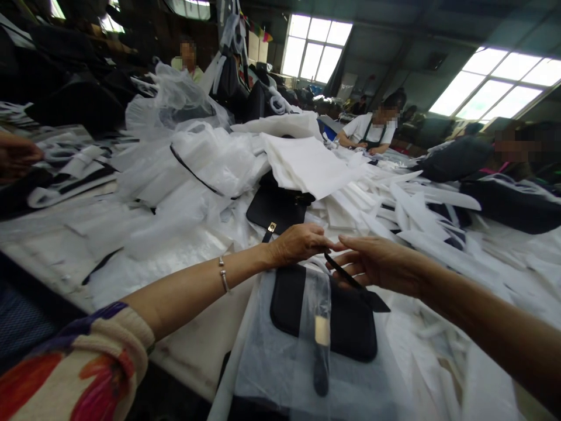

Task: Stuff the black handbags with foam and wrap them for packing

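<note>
My left hand (298, 242) pinches the upper end of a narrow black strap (344, 272). My right hand (379, 263) is beside it, fingers stretched and apart, its thumb tip close to my left fingertips; the strap slants down across those fingers. Just below both hands lies a black bag (353, 321), its flap banded by a translucent plastic strip (309, 316). A pale gold-coloured clasp (321, 330) shows at the strip's edge, with a dark tab beneath. Behind my left hand sits another black bag (278, 207) with a gold buckle (272, 227) on a short strap.
White foam sheets (311, 161) cover part of the bag behind. Crumpled clear plastic bags (210, 155) pile up on the left, and white strips (412, 213) spread to the right. A person (372, 128) works across the table; another person's hand (17, 155) shows at far left.
</note>
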A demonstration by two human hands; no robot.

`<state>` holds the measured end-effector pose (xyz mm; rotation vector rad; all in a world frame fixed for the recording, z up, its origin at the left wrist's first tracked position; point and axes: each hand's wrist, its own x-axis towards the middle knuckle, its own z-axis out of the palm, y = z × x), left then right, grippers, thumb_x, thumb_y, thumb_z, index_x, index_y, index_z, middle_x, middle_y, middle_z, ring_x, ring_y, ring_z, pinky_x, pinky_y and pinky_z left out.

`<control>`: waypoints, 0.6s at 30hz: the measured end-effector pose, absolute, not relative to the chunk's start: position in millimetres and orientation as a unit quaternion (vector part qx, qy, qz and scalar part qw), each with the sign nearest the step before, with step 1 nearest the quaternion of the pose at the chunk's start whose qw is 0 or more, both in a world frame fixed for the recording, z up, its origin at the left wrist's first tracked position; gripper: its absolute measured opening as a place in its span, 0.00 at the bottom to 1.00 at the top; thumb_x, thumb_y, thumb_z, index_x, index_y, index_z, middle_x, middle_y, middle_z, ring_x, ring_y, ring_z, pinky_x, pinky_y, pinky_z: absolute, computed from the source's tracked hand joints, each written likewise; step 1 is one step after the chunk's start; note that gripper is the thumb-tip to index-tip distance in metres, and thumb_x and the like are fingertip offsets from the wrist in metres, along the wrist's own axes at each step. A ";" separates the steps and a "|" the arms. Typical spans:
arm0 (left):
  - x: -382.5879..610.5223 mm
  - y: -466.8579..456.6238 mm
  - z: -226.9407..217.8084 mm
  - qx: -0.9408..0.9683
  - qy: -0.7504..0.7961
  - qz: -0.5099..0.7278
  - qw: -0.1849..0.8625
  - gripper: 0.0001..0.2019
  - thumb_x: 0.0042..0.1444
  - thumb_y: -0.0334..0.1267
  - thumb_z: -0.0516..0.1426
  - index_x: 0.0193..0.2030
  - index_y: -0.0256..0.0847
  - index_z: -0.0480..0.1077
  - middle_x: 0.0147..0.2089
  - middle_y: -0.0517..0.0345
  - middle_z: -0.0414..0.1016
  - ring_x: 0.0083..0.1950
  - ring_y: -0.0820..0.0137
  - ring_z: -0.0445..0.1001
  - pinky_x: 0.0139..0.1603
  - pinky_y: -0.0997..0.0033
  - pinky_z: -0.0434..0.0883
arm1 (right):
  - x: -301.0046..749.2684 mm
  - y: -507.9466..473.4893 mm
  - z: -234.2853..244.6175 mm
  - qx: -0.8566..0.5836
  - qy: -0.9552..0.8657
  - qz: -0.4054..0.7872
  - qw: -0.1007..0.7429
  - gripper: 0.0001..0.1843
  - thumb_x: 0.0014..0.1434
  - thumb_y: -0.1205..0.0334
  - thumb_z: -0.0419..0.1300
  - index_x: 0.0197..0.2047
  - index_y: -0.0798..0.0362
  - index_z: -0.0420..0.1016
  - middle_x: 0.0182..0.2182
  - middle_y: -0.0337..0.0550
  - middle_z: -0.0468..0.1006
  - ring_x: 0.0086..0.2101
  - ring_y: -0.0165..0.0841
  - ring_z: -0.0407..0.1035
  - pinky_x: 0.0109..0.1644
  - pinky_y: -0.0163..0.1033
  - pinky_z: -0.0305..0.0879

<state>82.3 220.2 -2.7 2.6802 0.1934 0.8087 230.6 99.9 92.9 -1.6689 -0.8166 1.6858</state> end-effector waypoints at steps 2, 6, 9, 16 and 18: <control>78.8 217.9 -1.0 0.936 0.060 0.305 0.164 0.14 0.66 0.41 0.53 0.49 0.42 0.77 0.32 0.57 0.68 0.37 0.71 0.68 0.40 0.76 0.65 | 233.7 93.8 93.0 -0.595 -0.267 0.691 0.311 0.18 0.57 0.55 0.66 0.44 0.59 0.73 0.35 0.54 0.80 0.31 0.36 0.77 0.36 0.40 0.77; 77.7 211.3 4.9 0.943 0.034 0.304 0.135 0.14 0.67 0.37 0.50 0.49 0.39 0.77 0.33 0.55 0.69 0.38 0.71 0.69 0.42 0.75 0.66 | 224.0 84.9 86.4 -0.582 -0.235 0.706 0.328 0.13 0.57 0.59 0.67 0.41 0.60 0.76 0.33 0.49 0.80 0.28 0.30 0.74 0.27 0.30 0.72; 78.8 206.7 8.6 0.944 0.025 0.307 0.120 0.15 0.68 0.39 0.50 0.51 0.38 0.76 0.35 0.53 0.71 0.39 0.69 0.69 0.45 0.73 0.68 | 211.4 80.1 76.9 -0.592 -0.213 0.683 0.370 0.10 0.57 0.61 0.67 0.40 0.59 0.77 0.36 0.49 0.80 0.22 0.23 0.67 0.18 0.23 0.61; 82.4 204.0 15.2 0.923 0.060 0.368 0.096 0.18 0.68 0.44 0.49 0.54 0.39 0.75 0.37 0.53 0.73 0.39 0.70 0.71 0.45 0.74 0.69 | 202.7 73.4 54.9 -0.534 -0.173 0.675 0.479 0.19 0.42 0.62 0.77 0.35 0.56 0.76 0.34 0.40 0.77 0.20 0.19 0.61 0.17 0.22 0.56; 82.1 205.8 17.6 0.925 0.055 0.367 0.079 0.18 0.68 0.44 0.49 0.54 0.39 0.74 0.37 0.53 0.73 0.40 0.70 0.71 0.45 0.73 0.69 | 201.6 72.2 53.4 -0.530 -0.175 0.671 0.488 0.20 0.42 0.61 0.77 0.37 0.55 0.76 0.38 0.41 0.78 0.22 0.20 0.64 0.18 0.23 0.59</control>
